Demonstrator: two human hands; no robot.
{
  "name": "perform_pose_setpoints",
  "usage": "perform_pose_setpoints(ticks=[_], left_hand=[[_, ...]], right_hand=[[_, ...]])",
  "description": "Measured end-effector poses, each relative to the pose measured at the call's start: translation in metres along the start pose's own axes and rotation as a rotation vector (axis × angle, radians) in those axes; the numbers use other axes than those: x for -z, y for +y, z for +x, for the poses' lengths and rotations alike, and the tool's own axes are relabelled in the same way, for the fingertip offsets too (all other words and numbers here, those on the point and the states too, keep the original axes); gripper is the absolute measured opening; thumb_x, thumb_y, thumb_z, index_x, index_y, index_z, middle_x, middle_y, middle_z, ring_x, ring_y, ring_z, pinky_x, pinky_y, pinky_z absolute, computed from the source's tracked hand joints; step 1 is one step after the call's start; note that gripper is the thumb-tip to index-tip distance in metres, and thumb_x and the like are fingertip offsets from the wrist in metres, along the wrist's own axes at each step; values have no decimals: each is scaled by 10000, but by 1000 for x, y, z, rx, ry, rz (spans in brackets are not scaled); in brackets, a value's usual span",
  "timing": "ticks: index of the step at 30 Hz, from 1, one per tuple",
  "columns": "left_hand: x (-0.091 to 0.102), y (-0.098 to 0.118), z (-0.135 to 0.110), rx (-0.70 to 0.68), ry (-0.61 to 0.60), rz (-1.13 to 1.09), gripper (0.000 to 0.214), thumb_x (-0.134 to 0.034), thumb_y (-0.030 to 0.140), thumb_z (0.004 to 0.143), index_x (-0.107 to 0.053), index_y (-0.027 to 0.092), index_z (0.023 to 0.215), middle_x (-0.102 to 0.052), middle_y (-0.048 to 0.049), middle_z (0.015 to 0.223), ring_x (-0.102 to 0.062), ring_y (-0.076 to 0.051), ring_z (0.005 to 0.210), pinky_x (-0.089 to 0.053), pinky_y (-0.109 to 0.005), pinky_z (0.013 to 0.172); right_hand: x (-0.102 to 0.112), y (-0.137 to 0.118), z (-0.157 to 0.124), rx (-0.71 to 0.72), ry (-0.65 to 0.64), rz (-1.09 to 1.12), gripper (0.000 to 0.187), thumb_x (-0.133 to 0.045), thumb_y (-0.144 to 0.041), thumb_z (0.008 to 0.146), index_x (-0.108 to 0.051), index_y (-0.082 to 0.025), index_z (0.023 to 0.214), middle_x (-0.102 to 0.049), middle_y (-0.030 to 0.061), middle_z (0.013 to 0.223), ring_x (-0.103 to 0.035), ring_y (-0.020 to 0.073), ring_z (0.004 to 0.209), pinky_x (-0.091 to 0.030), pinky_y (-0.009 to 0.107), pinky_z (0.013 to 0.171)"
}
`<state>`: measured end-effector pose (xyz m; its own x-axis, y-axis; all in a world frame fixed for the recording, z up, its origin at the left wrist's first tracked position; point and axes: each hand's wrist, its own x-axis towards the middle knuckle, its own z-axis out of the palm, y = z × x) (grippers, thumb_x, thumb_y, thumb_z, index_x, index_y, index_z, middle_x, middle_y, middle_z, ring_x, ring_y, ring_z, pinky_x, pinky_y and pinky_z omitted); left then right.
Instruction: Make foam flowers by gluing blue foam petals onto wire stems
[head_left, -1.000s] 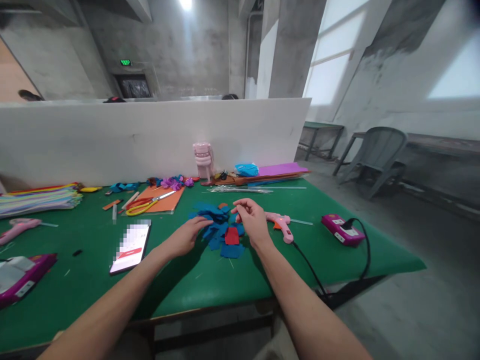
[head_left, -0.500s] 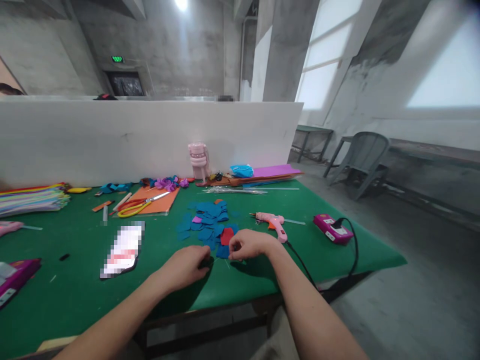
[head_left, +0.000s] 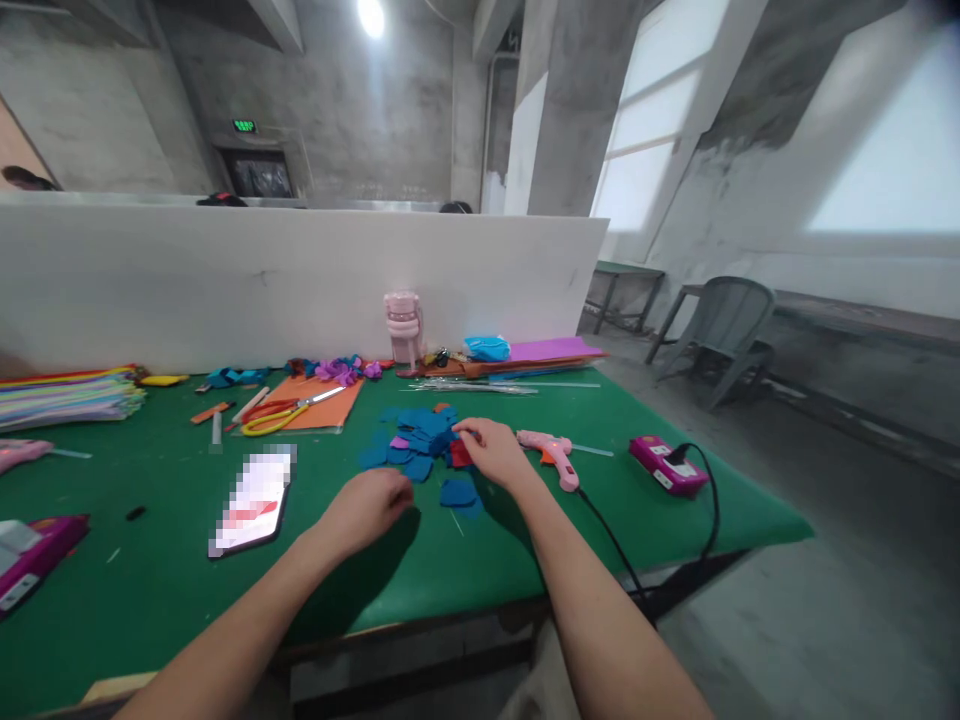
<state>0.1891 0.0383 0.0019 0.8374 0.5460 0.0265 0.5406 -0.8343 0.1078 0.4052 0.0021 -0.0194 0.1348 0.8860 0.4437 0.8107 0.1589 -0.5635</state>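
Observation:
A loose heap of blue cut pieces [head_left: 424, 425] lies mid-table, with a small purple piece [head_left: 399, 442] among them. My right hand [head_left: 495, 452] reaches over the heap's right edge, its fingers stretched toward the blue pieces and partly covering a red piece [head_left: 459, 455]. Nearer to me, one blue piece [head_left: 457, 492] lies apart from the others. At the heap's front left is my left hand [head_left: 367, 512], fingers curled in; whatever they may hold is hidden. A pink hot glue gun [head_left: 555, 455] rests just right of my right hand.
On the left are a phone [head_left: 251, 505], scissors [head_left: 289, 412] on an orange sheet [head_left: 334, 412], and bundled pipe cleaners [head_left: 71, 398]. A purple power strip [head_left: 667, 467] with a plugged-in cord sits right. A pink bottle [head_left: 405, 335] stands before the white partition [head_left: 300, 285].
My right hand has moved away from me, up to the heap. The red piece has shifted the same way, and one blue piece now lies separate in front. My left fingers have curled in.

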Motion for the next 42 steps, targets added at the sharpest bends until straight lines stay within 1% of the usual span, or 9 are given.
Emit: perform_pose_setpoints(ticks=[5, 11, 16, 20, 22, 26, 33, 39, 42], left_hand=[[-8, 45, 2, -396, -18, 104, 188, -457, 121, 806, -619, 188, 872, -618, -43, 752, -557, -162, 731, -386, -241, 612], [-27, 57, 17, -547, 70, 331, 134, -477, 89, 795, -582, 131, 724, -591, -77, 685, -533, -188, 714, -392, -290, 616], [-24, 37, 16, -490, 60, 337, 116, -469, 94, 798, -559, 138, 740, -587, -71, 712, -530, -182, 713, -390, -289, 617], [-8, 7, 7, -355, 25, 256, 161, -403, 143, 836, -556, 152, 785, -589, -62, 775, -529, -168, 723, -390, -262, 604], [1, -9, 3, -241, 12, 227, 227, -356, 178, 861, -568, 153, 783, -590, -67, 778, -536, -165, 727, -394, -255, 609], [7, -24, -1, -132, -14, 180, 242, -368, 175, 852, -605, 167, 903, -609, -78, 839, -559, -177, 798, -413, -258, 664], [-4, 0, 6, -196, -82, 246, 222, -416, 68, 783, -629, 129, 779, -611, -115, 808, -564, -214, 800, -438, -296, 694], [1, 5, 11, -95, -216, 252, 289, -405, -3, 710, -636, 111, 839, -645, -135, 861, -594, -223, 834, -453, -304, 732], [-3, 2, 14, -97, -236, 247, 305, -406, 5, 681, -636, 121, 845, -651, -140, 894, -603, -241, 851, -458, -318, 725]], right_hand=[[8, -2, 2, -135, 106, -20, 254, -413, -210, 804, -658, -212, 870, -684, 13, 831, -572, 139, 657, -420, 242, 661], [16, 5, -1, -110, 73, -81, 251, -422, -193, 795, -654, -194, 889, -680, 31, 877, -580, 150, 740, -410, 246, 688], [28, 13, -9, -54, -216, -124, 215, -454, -189, 780, -665, -190, 822, -678, 27, 815, -577, 146, 734, -396, 234, 663], [30, 7, -19, 9, -593, -108, 118, -604, -267, 703, -657, -194, 779, -649, 1, 719, -552, 126, 645, -359, 207, 563], [27, 3, -23, 13, -683, -129, 248, -707, -332, 605, -643, -207, 809, -634, -12, 723, -539, 125, 634, -330, 201, 524], [12, -3, -25, 23, -591, -172, 310, -746, -337, 572, -600, -203, 811, -613, -16, 747, -523, 120, 648, -295, 196, 514], [-10, -10, -9, -12, -295, -238, 144, -615, -234, 734, -572, -199, 867, -597, 29, 850, -529, 142, 742, -331, 226, 606], [7, -14, 1, -89, 170, -77, 196, -472, -360, 818, -573, -193, 841, -599, 33, 846, -517, 137, 698, -383, 251, 672], [14, -10, 1, -115, 230, -34, 182, -443, -309, 813, -579, -190, 793, -612, 25, 805, -512, 135, 659, -390, 253, 660]])
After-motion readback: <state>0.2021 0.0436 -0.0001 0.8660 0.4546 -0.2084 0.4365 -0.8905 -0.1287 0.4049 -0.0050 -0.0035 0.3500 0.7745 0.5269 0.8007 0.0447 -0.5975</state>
